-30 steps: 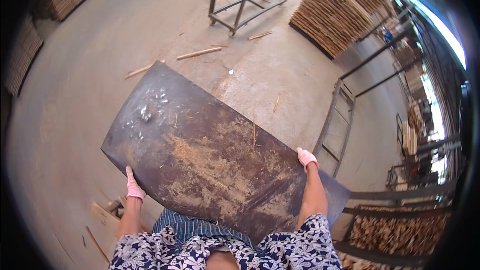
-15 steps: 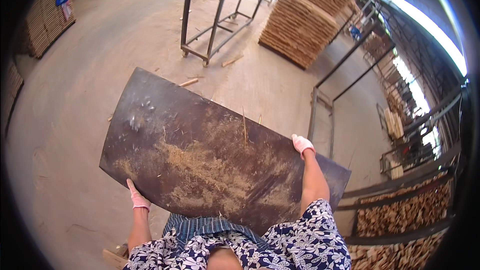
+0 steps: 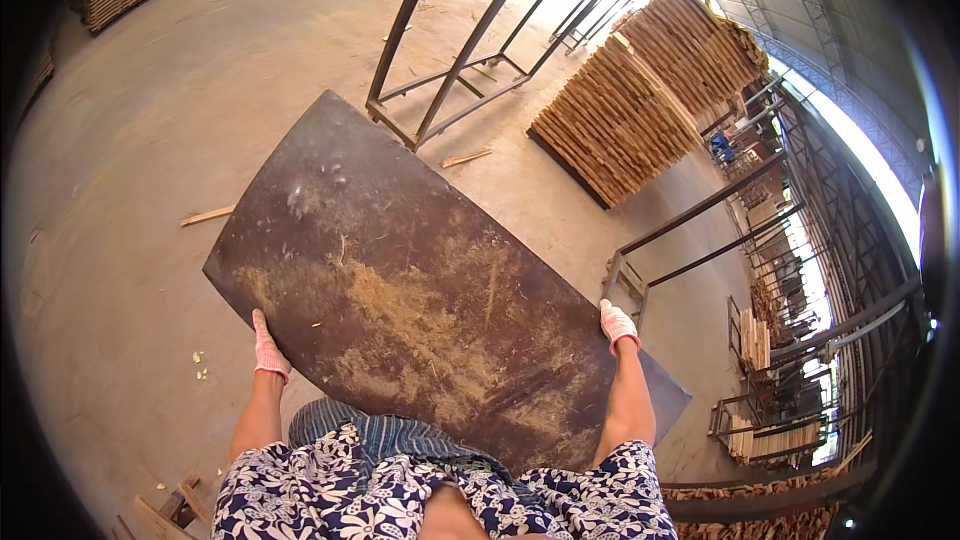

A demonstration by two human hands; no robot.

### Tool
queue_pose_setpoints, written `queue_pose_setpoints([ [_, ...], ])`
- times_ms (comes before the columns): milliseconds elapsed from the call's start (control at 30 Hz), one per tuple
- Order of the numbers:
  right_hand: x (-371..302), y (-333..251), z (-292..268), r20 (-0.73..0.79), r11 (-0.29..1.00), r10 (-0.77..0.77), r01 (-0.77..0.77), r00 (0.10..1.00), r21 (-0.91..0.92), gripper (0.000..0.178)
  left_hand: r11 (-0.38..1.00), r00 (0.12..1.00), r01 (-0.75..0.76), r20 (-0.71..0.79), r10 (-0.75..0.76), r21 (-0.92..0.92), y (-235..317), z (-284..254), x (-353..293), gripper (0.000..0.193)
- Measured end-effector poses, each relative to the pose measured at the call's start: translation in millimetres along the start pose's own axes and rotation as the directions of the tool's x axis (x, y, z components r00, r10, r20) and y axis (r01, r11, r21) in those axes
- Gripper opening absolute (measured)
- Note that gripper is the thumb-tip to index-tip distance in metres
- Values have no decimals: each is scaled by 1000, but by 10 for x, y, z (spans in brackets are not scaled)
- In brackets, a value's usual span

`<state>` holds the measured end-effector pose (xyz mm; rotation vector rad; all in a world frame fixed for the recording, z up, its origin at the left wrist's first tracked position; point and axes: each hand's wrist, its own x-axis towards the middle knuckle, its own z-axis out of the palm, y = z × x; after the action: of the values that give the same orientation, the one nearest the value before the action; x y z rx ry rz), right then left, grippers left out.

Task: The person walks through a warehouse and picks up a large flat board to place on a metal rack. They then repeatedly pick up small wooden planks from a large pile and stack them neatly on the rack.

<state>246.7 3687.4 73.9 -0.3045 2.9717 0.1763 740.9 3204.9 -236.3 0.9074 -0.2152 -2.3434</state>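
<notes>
Board [image 3: 430,300]: held up off the floor [image 3: 120,290], spanned between both hands; tilt hard to tell through the fisheye.
Left hand [image 3: 270,352]: gloved, closed on the near-left edge; thumb side seen at the rim, underside fingers hidden.
Right hand [image 3: 618,327]: gloved, clamped on the far edge toward its right end; forearm passed over the face. Finger wrap underneath can't be told.
Stiffness: thin, stiff sheet by the look of it; some flex expected mid-span. Edge curve can't be split from lens bend.
Weight: judged moderate, awkward more from spread than mass; two hands needed.
Surface: dark, smooth-looking, probably slick where dusted. Sawdust [image 3: 400,315] is strewn between the hands, likely to slide if either side is dipped.
Pale scuffs [image 3: 302,190]: seen beyond the left hand, toward the far-left corner.
Fragility: low; corners judged most easily chipped.
Hold: best taken at opposite edges, palms under, thumbs over; dusty face avoided.
Balance: large far-left part left unsupported ahead of the left hand; twist expected there.
Apron [image 3: 380,430]: near edge met between the hands; contact can't be confirmed.
Rack [image 3: 450,80]: stood beyond the board's far edge, ahead and left of the right hand.
</notes>
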Motion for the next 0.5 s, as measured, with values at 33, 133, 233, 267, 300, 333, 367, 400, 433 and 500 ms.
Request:
queue_pose_setpoints([
  [33, -7, -45, -14, 10, 1000, -14, 13, 1000, 12, 48, 1000, 1000, -4, 26, 4, 2, 5, 6, -42, 89],
  [133, -2, 167, -62, 50, 989, -33, 40, 998, -140, 43, 999, 991, -30, 133, 27, 20, 3, 190, -144, 89],
  [233, -42, 0, -28, 51, 970, -119, 127, 992, -206, 39, 998, 997, -54, 61, 52, 27, 196, 276, -231, 89],
  [267, 3, -3, -52, 62, 995, -83, 86, 995, -41, 39, 999, 999, -30, 13, 30, 17, 202, 324, -244, 89],
  [300, -53, 51, -16, 62, 993, -86, 90, 994, -72, 40, 1000, 999, 4, -46, -3, 15, 192, 315, -329, 89],
  [333, -74, 60, -11, 49, 989, -101, 105, 994, -104, 40, 1000, 999, -15, -29, 15, 12, 180, 308, -352, 89],
  [367, -106, 73, 7, 38, 984, -115, 119, 993, -135, 40, 999, 999, -33, -12, 33, 18, 170, 292, -382, 90],
  [400, -147, 80, 50, 50, 983, -121, 126, 991, -135, 39, 998, 999, -54, 7, 54, 24, 190, 279, -395, 91],
  [433, -198, 156, 101, 59, 981, -117, 125, 991, -148, 39, 997, 998, -64, 23, 64, 29, 150, 260, -411, 92],
  [500, -224, 287, -9, 37, 981, -101, 106, 994, -162, 38, 999, 997, -45, 65, 44, 5, 91, 283, -354, 91],
])
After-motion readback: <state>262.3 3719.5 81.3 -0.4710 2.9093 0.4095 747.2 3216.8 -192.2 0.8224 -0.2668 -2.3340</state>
